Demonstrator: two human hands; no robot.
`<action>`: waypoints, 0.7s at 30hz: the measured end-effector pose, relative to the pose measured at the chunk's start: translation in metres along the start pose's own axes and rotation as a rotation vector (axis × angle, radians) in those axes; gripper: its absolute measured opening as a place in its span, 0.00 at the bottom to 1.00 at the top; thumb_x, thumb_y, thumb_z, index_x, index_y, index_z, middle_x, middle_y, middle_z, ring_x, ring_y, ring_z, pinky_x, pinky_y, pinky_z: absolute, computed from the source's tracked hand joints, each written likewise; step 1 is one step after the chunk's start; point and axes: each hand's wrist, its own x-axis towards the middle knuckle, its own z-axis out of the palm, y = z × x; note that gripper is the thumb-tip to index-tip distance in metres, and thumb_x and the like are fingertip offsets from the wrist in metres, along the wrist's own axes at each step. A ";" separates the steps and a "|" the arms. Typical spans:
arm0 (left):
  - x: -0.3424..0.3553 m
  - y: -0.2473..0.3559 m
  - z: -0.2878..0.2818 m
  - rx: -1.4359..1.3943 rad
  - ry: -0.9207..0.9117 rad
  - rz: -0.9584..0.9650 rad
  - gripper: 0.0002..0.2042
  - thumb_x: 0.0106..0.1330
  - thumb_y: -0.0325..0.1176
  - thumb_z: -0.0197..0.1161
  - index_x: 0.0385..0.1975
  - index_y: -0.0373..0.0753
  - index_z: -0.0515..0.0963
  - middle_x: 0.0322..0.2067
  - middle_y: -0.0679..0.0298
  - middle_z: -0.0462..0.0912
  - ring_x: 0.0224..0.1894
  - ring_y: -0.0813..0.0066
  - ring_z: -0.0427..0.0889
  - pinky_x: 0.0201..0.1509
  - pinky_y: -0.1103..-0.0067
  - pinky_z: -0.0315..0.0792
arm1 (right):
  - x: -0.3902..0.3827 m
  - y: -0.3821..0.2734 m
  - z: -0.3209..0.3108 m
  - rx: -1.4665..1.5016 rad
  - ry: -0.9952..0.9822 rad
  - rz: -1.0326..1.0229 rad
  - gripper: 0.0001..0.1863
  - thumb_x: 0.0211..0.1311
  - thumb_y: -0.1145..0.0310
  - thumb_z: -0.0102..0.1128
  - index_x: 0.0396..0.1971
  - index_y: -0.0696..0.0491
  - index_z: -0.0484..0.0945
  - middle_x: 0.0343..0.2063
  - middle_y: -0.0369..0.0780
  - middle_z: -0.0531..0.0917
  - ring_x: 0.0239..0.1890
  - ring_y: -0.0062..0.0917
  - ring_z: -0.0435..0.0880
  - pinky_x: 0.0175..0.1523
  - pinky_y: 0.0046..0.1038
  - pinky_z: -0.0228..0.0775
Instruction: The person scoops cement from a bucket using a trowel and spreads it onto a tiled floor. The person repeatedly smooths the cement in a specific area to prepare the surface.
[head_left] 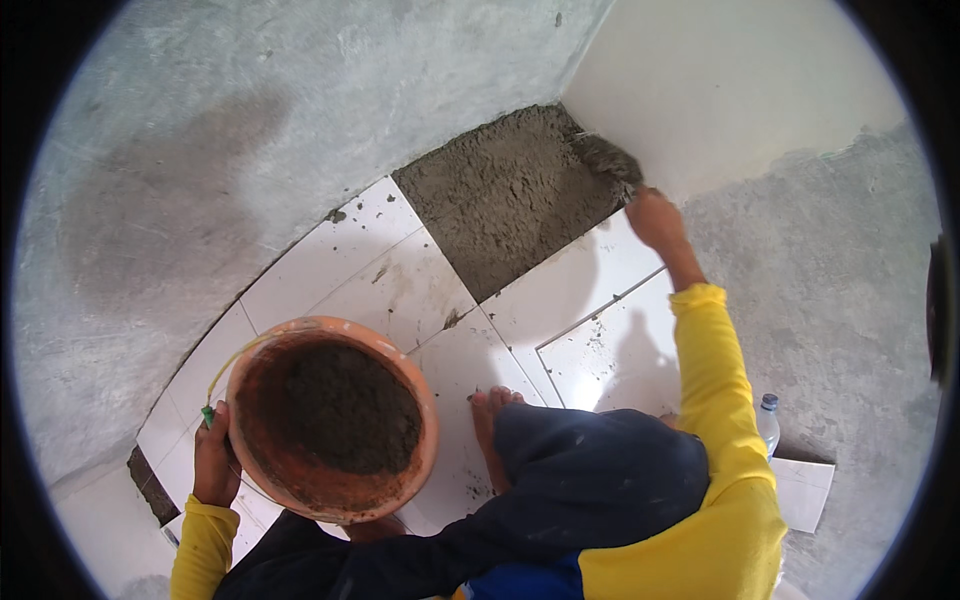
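My left hand is closed against the outer side of an orange bucket, next to its yellow wire handle with a green end. Dark wet mortar lies inside the bucket, which is tilted so its mouth faces me. At the far corner, my right hand grips a trowel, its handle mostly hidden in the fist. The mortar-smeared trowel blade rests on or just above the right edge of a grey mortar bed, beside the wall. That bed fills a gap among white floor tiles.
White tiles with mortar crumbs surround the bed. One loose-looking tile lies over others at right. My bare foot stands on the tiles. A plastic bottle and another tile are at lower right. Grey plastered walls rise behind.
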 end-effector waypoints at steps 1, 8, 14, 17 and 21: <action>0.007 -0.003 0.004 -0.005 -0.031 0.005 0.24 0.84 0.47 0.57 0.63 0.29 0.75 0.56 0.53 0.86 0.56 0.65 0.87 0.64 0.69 0.80 | 0.006 0.012 0.020 -0.106 -0.070 -0.028 0.19 0.73 0.62 0.54 0.50 0.62 0.81 0.54 0.58 0.85 0.52 0.56 0.88 0.59 0.53 0.81; 0.004 -0.007 -0.002 -0.018 0.015 0.016 0.24 0.84 0.47 0.56 0.62 0.29 0.76 0.56 0.53 0.86 0.56 0.65 0.87 0.64 0.69 0.80 | -0.006 -0.007 0.027 -0.031 -0.032 -0.025 0.17 0.72 0.66 0.56 0.50 0.64 0.80 0.52 0.58 0.84 0.51 0.57 0.88 0.58 0.53 0.82; 0.009 0.000 0.002 0.004 -0.040 0.006 0.23 0.85 0.46 0.55 0.63 0.29 0.75 0.57 0.54 0.86 0.56 0.66 0.87 0.64 0.70 0.81 | -0.051 0.016 0.024 -0.121 -0.011 -0.083 0.17 0.71 0.67 0.56 0.50 0.65 0.79 0.49 0.58 0.84 0.48 0.56 0.89 0.54 0.52 0.84; 0.016 0.001 0.007 -0.014 -0.065 -0.001 0.23 0.85 0.45 0.55 0.64 0.29 0.74 0.57 0.54 0.86 0.57 0.66 0.87 0.64 0.70 0.81 | -0.055 0.027 0.034 -0.008 0.152 0.060 0.16 0.73 0.65 0.56 0.47 0.64 0.78 0.44 0.55 0.85 0.41 0.50 0.90 0.46 0.48 0.86; 0.015 0.001 -0.004 0.005 -0.068 0.026 0.23 0.85 0.45 0.53 0.64 0.29 0.75 0.58 0.53 0.85 0.58 0.65 0.87 0.65 0.69 0.80 | -0.052 -0.029 0.019 1.374 0.015 0.431 0.18 0.79 0.58 0.55 0.44 0.61 0.76 0.33 0.46 0.82 0.27 0.37 0.88 0.30 0.38 0.84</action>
